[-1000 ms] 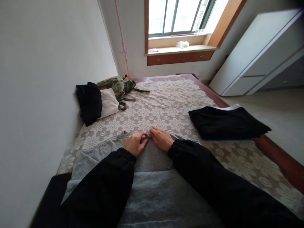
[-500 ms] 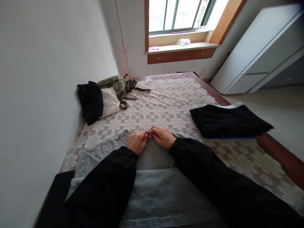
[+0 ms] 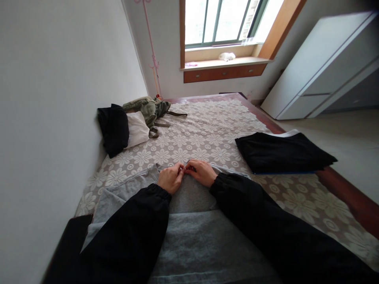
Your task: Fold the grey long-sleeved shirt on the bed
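Observation:
A grey shirt lies spread over the near end of the bed, partly under my forearms. At its far edge my left hand is closed, with thumb and forefinger pinching the cloth near the middle of the neckline. My right hand pinches the same spot from the other side, its fingertips almost meeting those of the left. A tiny pale bit shows between the fingertips, too small to name. Black sleeves cover both forearms and hide parts of the shirt.
A folded black cloth lies at the bed's right edge. By the left wall are a black folded garment, a white cloth and a green backpack. A flowered bedspread covers the bed. Beyond stands a white cabinet.
Both hands stay at the neckline. The right fingers have shifted slightly left and curled more, and the fingertips have come closer together. The view has tipped a little.

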The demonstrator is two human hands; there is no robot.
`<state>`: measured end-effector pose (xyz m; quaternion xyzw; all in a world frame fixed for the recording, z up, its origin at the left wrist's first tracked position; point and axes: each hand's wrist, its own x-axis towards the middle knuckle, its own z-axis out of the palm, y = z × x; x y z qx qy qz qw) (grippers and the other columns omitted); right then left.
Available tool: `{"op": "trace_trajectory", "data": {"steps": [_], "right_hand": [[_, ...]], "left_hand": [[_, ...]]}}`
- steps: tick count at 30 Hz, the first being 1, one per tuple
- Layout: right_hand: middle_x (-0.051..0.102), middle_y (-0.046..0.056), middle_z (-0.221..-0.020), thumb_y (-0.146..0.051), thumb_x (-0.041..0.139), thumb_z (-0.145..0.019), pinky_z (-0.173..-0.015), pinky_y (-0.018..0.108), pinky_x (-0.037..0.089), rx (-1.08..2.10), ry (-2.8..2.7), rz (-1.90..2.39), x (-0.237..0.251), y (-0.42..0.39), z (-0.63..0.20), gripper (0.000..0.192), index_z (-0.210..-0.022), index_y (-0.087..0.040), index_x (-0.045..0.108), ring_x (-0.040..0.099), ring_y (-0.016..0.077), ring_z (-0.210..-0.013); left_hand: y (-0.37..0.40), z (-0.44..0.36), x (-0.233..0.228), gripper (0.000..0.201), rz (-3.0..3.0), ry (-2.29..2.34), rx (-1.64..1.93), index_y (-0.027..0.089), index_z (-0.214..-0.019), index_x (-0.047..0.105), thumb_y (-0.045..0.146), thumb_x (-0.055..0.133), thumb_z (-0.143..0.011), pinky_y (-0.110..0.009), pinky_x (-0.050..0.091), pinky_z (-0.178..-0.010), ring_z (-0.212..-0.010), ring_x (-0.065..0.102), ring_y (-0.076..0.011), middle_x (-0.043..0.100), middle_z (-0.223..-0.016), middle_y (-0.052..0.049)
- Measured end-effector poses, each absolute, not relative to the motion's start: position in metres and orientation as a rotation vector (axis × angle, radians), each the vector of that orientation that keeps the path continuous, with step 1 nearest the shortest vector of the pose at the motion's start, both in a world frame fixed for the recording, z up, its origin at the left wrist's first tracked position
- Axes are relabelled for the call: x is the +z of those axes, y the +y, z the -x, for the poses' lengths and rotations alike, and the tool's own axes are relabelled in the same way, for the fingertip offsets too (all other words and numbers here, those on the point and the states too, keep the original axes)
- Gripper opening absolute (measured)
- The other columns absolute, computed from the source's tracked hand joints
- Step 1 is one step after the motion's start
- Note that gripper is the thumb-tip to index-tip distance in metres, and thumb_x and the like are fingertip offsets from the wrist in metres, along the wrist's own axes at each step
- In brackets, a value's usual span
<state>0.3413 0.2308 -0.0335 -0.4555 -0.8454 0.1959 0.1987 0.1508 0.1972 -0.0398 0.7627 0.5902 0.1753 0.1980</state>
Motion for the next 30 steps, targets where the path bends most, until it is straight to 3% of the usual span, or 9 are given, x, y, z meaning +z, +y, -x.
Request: {"op": "trace_trajectory", "data": {"steps": [9, 13, 20, 24, 30], "right_hand": [[0.067, -0.002, -0.078, -0.029, 0.067, -0.093, -0.066, 0.025, 0.036, 0.545, -2.316, 1.308, -0.033, 0.230, -0.338, 0.012, -0.084, -0.020, 0.070, 0.057, 0.0120, -0.069], [0.066, -0.001, -0.075, -0.029, 0.067, -0.092, -0.065, 0.025, 0.035, 0.534, -2.303, 1.317, -0.032, 0.229, -0.337, 0.016, -0.080, -0.020, 0.069, 0.056, 0.0120, -0.068], [0.065, -0.002, -0.075, -0.024, 0.069, -0.088, -0.065, 0.025, 0.035, 0.548, -2.292, 1.349, -0.034, 0.229, -0.338, 0.007, -0.082, -0.020, 0.070, 0.057, 0.0123, -0.069], [0.065, -0.002, -0.076, -0.030, 0.070, -0.091, -0.065, 0.025, 0.034, 0.515, -2.327, 1.326, -0.034, 0.229, -0.337, 0.014, -0.081, -0.020, 0.069, 0.056, 0.0122, -0.068], [0.066, -0.001, -0.077, -0.030, 0.071, -0.092, -0.066, 0.025, 0.035, 0.551, -2.313, 1.250, -0.034, 0.231, -0.339, 0.012, -0.085, -0.021, 0.072, 0.056, 0.0119, -0.068]], "left_hand": [[0.200, -0.149, -0.036, 0.031, -1.996, 1.617, 0.607, 0.027, -0.110, 0.070, 0.044, 0.046, -0.099, -0.028, 0.040, -0.066, -0.074, 0.066, -0.0182, 0.073, -0.079, 0.001], [0.199, -0.148, -0.035, 0.032, -1.981, 1.570, 0.678, 0.026, -0.105, 0.072, 0.042, 0.045, -0.098, -0.028, 0.039, -0.063, -0.069, 0.063, -0.0168, 0.070, -0.071, 0.001], [0.202, -0.145, -0.040, 0.031, -1.880, 1.431, 0.774, 0.024, -0.097, 0.072, 0.051, 0.061, -0.088, -0.025, 0.041, -0.060, -0.064, 0.060, -0.0134, 0.066, -0.068, 0.003], [0.205, -0.143, -0.046, 0.031, -1.788, 1.368, 0.846, 0.022, -0.090, 0.072, 0.050, 0.060, -0.089, -0.024, 0.039, -0.057, -0.057, 0.054, -0.0119, 0.062, -0.061, 0.004], [0.207, -0.143, -0.048, 0.025, -1.637, 1.317, 0.975, 0.021, -0.088, 0.072, 0.042, 0.059, -0.090, -0.026, 0.048, -0.067, -0.066, 0.065, -0.0151, 0.073, -0.071, 0.000]]}}
